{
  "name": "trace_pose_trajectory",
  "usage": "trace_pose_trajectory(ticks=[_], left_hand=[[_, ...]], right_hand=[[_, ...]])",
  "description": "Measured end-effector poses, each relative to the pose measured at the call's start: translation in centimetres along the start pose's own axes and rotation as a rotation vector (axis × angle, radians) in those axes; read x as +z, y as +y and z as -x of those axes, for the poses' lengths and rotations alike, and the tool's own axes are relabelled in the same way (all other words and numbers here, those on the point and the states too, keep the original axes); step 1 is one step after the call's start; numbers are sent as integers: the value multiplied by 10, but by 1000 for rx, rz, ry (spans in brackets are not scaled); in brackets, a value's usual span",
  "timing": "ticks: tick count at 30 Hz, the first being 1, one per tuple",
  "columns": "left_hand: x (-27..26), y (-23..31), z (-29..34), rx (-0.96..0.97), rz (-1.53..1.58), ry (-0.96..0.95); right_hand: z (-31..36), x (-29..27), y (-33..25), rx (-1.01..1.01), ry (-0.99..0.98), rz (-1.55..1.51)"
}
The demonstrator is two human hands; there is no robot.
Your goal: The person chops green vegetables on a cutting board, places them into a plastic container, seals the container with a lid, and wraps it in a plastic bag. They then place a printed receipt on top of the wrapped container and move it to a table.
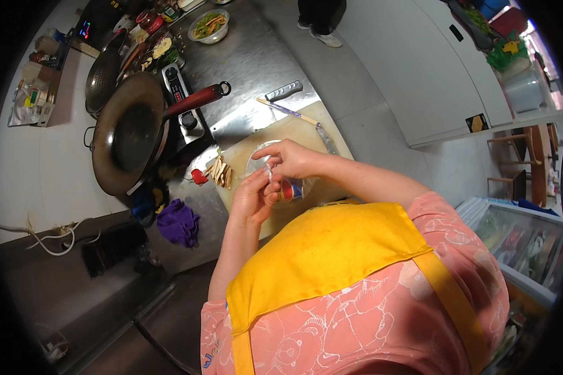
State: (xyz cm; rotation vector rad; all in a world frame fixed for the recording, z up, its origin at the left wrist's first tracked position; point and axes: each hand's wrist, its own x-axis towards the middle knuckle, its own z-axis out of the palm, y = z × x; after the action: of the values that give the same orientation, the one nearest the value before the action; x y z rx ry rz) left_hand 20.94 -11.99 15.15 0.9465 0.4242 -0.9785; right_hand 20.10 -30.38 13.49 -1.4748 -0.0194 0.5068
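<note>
I see both hands meeting over the cutting board (297, 134) on the steel worktop (250, 59). My left hand (253, 197) and right hand (291, 159) pinch a clear plastic packet (280, 181) between them. Sliced pieces (221, 174) lie at nine o'clock; a wok (130, 131) sits beyond.

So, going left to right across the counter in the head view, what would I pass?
Big dark wok → purple cloth → small red piece → sliced strips → left hand → right hand → knife.

Yellow apron (331, 244), pink floral shirt (381, 312), purple cloth (179, 223), red wok handle (195, 100)
</note>
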Motion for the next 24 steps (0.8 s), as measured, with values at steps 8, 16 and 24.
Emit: trace_pose_trajectory(ticks=[8,16,24], left_hand=[[4,6,7,103,-216,155],[-3,-8,19,299,-278,171],[-1,-18,19,384,-194,191]], right_hand=[[4,-4,-3,12,11,-179],[24,-22,-4,31,60,-428],[21,-6,-2,69,387,134]])
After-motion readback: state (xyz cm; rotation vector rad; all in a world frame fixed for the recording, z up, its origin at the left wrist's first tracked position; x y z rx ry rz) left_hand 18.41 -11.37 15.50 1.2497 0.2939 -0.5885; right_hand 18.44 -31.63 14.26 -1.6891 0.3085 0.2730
